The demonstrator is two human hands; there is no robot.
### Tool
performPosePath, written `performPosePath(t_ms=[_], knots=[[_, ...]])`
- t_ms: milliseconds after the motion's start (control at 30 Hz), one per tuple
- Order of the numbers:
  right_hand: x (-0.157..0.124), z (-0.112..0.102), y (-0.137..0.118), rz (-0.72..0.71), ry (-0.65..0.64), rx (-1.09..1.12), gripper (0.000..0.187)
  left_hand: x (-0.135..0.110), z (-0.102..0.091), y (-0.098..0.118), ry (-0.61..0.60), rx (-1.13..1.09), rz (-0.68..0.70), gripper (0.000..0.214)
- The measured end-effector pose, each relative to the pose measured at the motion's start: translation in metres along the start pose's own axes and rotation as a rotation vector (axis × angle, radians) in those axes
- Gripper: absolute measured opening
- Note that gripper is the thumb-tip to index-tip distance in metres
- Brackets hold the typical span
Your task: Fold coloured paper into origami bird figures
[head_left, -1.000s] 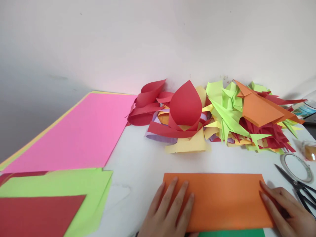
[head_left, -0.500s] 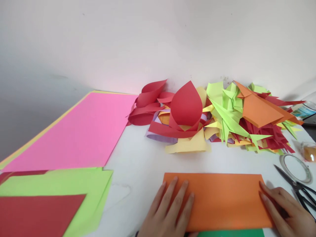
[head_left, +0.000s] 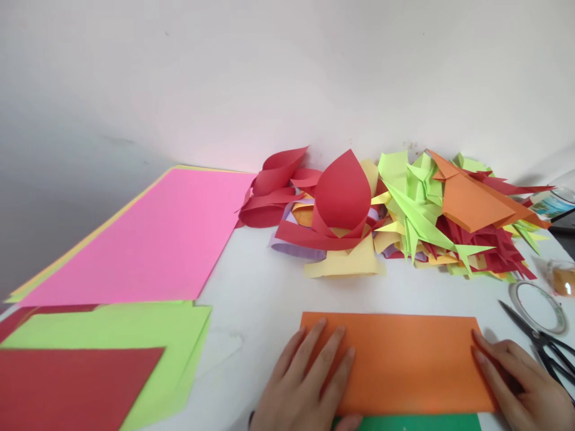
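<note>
An orange sheet of paper [head_left: 413,365] lies at the front of the table, a wide rectangle that looks folded. My left hand [head_left: 309,377] rests flat on its left end, fingers spread, with the thumb near the lower edge. At the right end, my right hand [head_left: 523,380] has its fingers bent and closed on the paper's edge; part of that grip is hidden. A green sheet [head_left: 417,422] shows beneath the orange paper along the bottom of the view. Black scissors [head_left: 536,338] lie just beyond my right hand.
A roll of tape [head_left: 561,317] touches the scissors' area. Along the wall sit red paper shapes [head_left: 344,191] and a heap of folded green paper [head_left: 417,209], with an orange folded piece [head_left: 476,200] on top. Pink sheets [head_left: 148,239], light green paper [head_left: 188,359] and red paper [head_left: 76,383] cover the left.
The view has shifted slightly, so the things at left appear a little further right. My left thumb shows more at the paper's lower edge. Both hands stay on the orange paper.
</note>
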State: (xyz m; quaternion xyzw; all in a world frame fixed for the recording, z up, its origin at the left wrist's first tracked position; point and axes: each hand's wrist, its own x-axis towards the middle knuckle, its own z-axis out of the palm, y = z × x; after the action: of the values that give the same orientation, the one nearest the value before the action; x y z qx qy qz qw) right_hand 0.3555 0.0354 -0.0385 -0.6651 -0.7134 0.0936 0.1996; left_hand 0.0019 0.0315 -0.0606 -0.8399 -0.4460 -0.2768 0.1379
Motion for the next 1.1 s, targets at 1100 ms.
performPosePath(t_ms=[1100], knots=[[0.020,-0.014,-0.058,-0.175,0.069,-0.310,0.038,0.034,-0.017,-0.002,-0.061,0.135,0.174,0.039]])
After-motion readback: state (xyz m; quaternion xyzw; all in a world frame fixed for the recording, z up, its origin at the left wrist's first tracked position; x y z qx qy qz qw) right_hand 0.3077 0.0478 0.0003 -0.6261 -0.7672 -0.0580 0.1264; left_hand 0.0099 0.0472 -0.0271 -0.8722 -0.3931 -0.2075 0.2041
